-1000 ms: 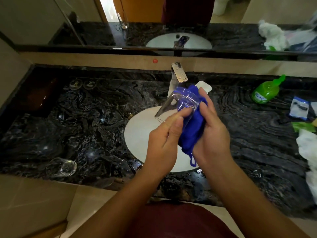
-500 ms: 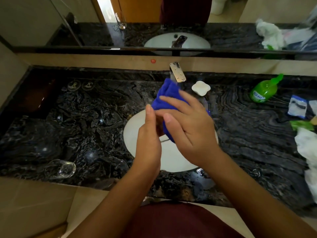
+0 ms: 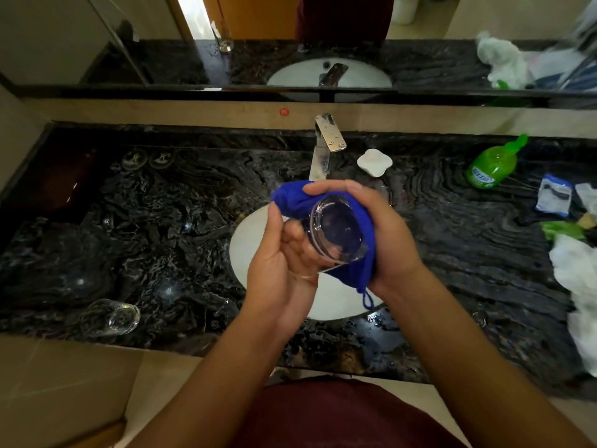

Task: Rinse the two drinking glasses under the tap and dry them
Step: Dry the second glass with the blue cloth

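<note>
Above the white sink [image 3: 255, 247] I hold a clear drinking glass [image 3: 336, 234] with its base turned toward me. My left hand [image 3: 284, 270] grips the glass from the left and below. A blue cloth [image 3: 355, 218] wraps the far and right side of the glass, and my right hand [image 3: 384, 237] grips the cloth around it. A second clear glass [image 3: 111, 318] stands on the dark marble counter [image 3: 145, 237] at the front left, away from both hands. The chrome tap [image 3: 326, 140] rises behind the sink; no water runs from it.
A white soap dish [image 3: 374, 161] sits right of the tap. A green bottle [image 3: 492, 166], small packets [image 3: 554, 195] and white cloths [image 3: 578, 286] crowd the counter's right end. Two round drain covers [image 3: 148, 158] lie at the back left. A mirror runs along the wall behind.
The glass has been turned in my hands; its base now faces me. My right hand with the cloth has shifted from covering the top to cupping the glass's right side.
</note>
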A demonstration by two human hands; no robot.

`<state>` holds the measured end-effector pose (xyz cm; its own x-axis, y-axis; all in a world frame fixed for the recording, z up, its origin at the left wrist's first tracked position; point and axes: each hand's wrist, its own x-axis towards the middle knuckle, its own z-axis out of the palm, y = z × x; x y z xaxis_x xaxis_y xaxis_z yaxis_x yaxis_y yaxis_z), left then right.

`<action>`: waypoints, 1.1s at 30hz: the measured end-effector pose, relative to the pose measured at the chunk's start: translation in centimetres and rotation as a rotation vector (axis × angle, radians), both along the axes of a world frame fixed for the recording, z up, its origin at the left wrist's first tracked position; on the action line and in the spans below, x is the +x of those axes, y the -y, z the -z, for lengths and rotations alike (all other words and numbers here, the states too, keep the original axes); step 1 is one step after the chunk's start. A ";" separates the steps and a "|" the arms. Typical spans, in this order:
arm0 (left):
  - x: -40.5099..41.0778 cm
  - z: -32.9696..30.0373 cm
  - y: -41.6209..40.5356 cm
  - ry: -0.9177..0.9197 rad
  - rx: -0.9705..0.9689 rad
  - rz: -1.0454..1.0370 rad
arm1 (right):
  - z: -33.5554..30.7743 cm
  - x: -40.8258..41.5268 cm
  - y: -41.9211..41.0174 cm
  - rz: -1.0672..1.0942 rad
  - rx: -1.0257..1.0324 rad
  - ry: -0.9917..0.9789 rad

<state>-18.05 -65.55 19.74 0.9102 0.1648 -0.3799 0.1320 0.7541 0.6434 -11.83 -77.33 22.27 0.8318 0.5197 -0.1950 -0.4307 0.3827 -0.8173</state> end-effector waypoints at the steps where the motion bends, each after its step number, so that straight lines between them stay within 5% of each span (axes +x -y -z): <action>1: -0.1 -0.2 0.1 -0.013 0.049 -0.025 | 0.1 -0.2 -0.2 0.039 -0.012 -0.035; 7: -0.2 -2.2 0.5 0.073 0.618 -0.260 | 1.1 -2.0 -0.4 0.190 -0.099 -0.227; 13: -1.1 -1.4 0.7 0.260 0.893 -0.242 | 0.9 -3.1 0.1 0.201 -0.316 -0.001; 20: -1.5 -2.2 2.0 0.103 0.842 -0.241 | -0.2 -4.7 0.2 0.284 -0.442 0.380; 27: -1.9 -3.4 1.5 0.008 0.728 -0.246 | 0.5 -6.4 -0.6 0.379 -0.701 0.992; 33: -1.9 -4.7 1.2 0.049 0.573 -0.087 | -0.1 -5.1 -0.7 0.388 -0.710 1.165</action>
<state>-19.98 -66.74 24.39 0.8985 0.4064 -0.1659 0.0449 0.2908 0.9557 -16.90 -76.63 22.33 0.7604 0.3075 0.5720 0.6486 -0.3169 -0.6920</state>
